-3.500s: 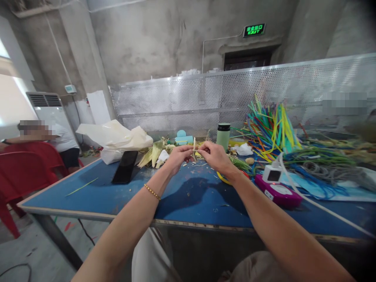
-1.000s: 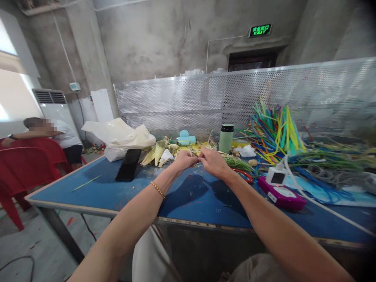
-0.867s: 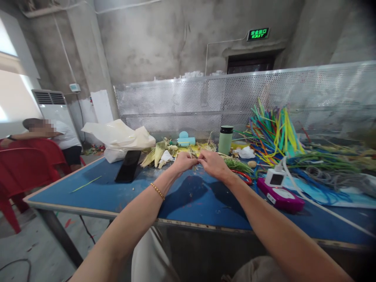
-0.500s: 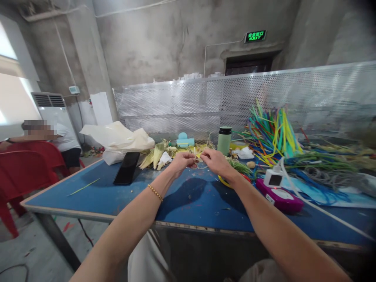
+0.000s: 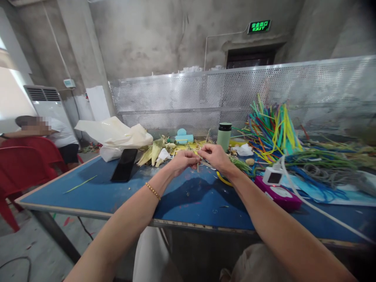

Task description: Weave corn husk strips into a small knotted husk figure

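Observation:
My left hand (image 5: pixel 183 163) is closed in a pinch over the blue table (image 5: pixel 188 207), a gold beaded bracelet (image 5: pixel 153 191) on its wrist. Between its fingertips is a thin pale strip (image 5: pixel 197 168), its end pointing down; its material is too small to make out. My right hand (image 5: pixel 216 157) meets it from the right, thumb and forefinger pinched at the same spot. Whatever the right fingertips grip is mostly hidden. Just behind the hands lie dried corn husks (image 5: pixel 155 152) and a green lidded bottle (image 5: pixel 224 137).
A black phone (image 5: pixel 124 165) and white plastic bag (image 5: pixel 117 135) are on the left. To the right are a magenta box (image 5: pixel 277 194) with a white charger (image 5: pixel 273 175) and cable, colourful strips (image 5: pixel 273 131) and green cords (image 5: pixel 317 162). A person (image 5: pixel 63 135) sits far left.
My right hand has come left until its fingertips meet the left ones. The pale strip, upright before, now points downward. The camera view has shifted slightly.

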A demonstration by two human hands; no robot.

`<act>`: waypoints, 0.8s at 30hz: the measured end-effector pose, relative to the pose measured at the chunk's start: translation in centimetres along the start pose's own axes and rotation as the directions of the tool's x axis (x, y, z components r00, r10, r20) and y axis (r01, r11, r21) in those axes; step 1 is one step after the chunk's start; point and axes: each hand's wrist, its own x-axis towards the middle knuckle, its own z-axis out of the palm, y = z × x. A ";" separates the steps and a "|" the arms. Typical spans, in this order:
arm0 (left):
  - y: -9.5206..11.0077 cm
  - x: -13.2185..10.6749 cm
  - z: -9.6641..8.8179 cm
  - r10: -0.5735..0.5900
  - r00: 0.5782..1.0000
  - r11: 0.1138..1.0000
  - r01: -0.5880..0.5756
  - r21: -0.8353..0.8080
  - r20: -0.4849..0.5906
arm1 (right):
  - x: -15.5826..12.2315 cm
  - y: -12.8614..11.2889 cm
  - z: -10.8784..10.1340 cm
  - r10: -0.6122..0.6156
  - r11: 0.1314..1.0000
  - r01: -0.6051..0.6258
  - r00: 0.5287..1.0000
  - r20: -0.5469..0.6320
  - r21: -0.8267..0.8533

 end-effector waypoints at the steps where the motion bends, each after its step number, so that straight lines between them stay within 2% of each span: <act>1: 0.0 0.0 0.0 -0.014 1.000 1.000 0.014 0.001 0.003 | -0.1 -0.1 0.1 -0.007 1.000 0.007 1.000 -0.001 -0.008; 7: 0.0 0.0 0.1 -0.026 1.000 0.994 0.025 0.108 0.008 | -0.2 -0.3 0.4 -0.015 1.000 0.015 1.000 0.003 -0.007; 11: -0.3 0.2 0.1 -0.008 1.000 0.998 0.007 0.057 0.008 | 0.1 0.1 0.5 0.017 0.999 -0.018 1.000 0.023 0.037; 14: -0.5 0.3 0.0 -0.015 1.000 1.000 0.015 0.014 -0.018 | 0.2 0.2 0.6 0.031 0.999 -0.031 0.999 0.011 0.007; 19: -0.7 0.4 -0.3 -0.040 0.997 0.998 0.043 0.044 -0.063 | 0.2 0.0 0.9 -0.009 0.998 0.013 0.998 0.069 -0.058; 24: -0.6 0.4 -0.1 -0.057 0.996 0.997 0.060 0.047 -0.065 | 0.2 0.0 0.9 -0.009 0.995 0.015 0.998 0.066 -0.096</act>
